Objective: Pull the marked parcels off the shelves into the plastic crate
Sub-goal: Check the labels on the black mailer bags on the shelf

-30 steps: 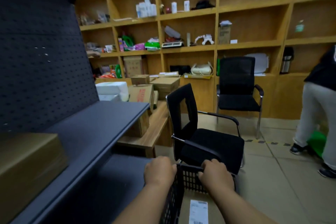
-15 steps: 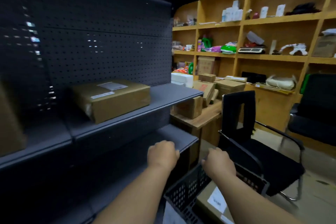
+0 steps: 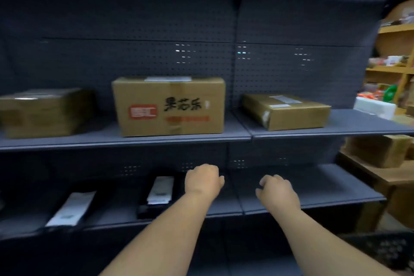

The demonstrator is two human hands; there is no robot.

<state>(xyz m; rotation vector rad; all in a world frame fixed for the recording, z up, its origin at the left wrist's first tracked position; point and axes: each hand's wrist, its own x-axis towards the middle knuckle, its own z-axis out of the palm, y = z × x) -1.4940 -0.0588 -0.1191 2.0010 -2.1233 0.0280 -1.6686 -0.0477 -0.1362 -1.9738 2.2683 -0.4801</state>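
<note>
Forearms reach up from the bottom of the frame, two of them, bare. The left hand is loosely curled and holds nothing, at lower centre; the right hand beside it, a little to the right, also has curled fingers around nothing. At the bottom right corner the dark mesh plastic crate shows only as a blurred edge. Behind the hands, on the lower dark grey metal shelf, lie two flat black parcels with white labels: one at lower left, one just left of the left hand. Above, on the upper dark grey shelf, stand three brown cardboard boxes: a blurred low one at far left, a tall one with black characters and a red logo in the middle, and a flat labelled one to the right. At the right edge stand a wooden bench and wooden shelving.
</note>
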